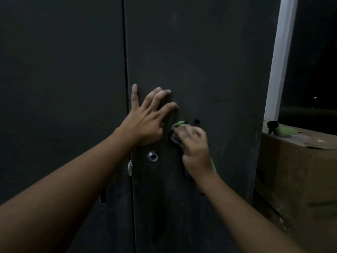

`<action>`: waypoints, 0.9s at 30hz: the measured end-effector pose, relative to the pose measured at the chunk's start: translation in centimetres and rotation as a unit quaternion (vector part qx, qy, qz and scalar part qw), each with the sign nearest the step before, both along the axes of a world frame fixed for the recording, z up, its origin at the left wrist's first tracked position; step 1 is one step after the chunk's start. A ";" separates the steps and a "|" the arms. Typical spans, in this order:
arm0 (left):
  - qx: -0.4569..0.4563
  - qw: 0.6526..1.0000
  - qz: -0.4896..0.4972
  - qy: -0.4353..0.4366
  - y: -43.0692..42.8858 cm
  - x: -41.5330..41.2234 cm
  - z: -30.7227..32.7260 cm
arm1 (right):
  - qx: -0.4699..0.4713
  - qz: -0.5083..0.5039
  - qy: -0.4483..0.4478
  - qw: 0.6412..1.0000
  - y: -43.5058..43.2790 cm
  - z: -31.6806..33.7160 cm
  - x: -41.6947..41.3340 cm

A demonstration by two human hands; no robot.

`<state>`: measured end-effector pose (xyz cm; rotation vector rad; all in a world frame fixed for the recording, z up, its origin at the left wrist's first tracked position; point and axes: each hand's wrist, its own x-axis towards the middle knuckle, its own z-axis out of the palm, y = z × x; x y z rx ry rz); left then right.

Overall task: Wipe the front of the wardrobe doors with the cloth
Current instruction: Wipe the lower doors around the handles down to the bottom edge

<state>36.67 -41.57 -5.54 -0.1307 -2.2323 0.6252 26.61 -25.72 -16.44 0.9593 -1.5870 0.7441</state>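
Observation:
Two dark wardrobe doors fill the view, the left door [60, 88] and the right door [209, 61], split by a vertical gap. My left hand [145, 115] presses flat on the right door near the gap, fingers spread. My right hand [195, 148], blurred, grips a green cloth [179, 123] against the right door, over its dark handle. Only a bit of cloth shows above the fingers and a strip below the wrist. A round silver lock [152, 156] sits just left of my right hand.
A brown cardboard box [295, 179] stands right of the wardrobe, with a green and black object [279, 129] on top. A white frame post [280, 57] rises behind it. The left door's handle [104, 195] hangs low near the gap.

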 end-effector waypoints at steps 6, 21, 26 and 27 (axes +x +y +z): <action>0.005 0.999 -0.022 0.049 1.6 -2.1 0.2 | 0.135 0.027 0.094 0.986 -1.0 -3.5 0.7; -0.031 0.985 -0.053 0.162 1.8 -5.0 -1.6 | -0.078 -0.069 -0.068 0.992 5.8 4.7 -6.1; -0.029 0.982 -0.066 0.176 1.7 -5.2 -1.7 | -0.042 -0.018 0.007 0.999 3.8 6.2 -4.9; -0.030 0.981 -0.066 0.178 1.6 -5.3 -1.8 | -0.002 -0.014 0.045 0.999 3.4 5.3 -4.6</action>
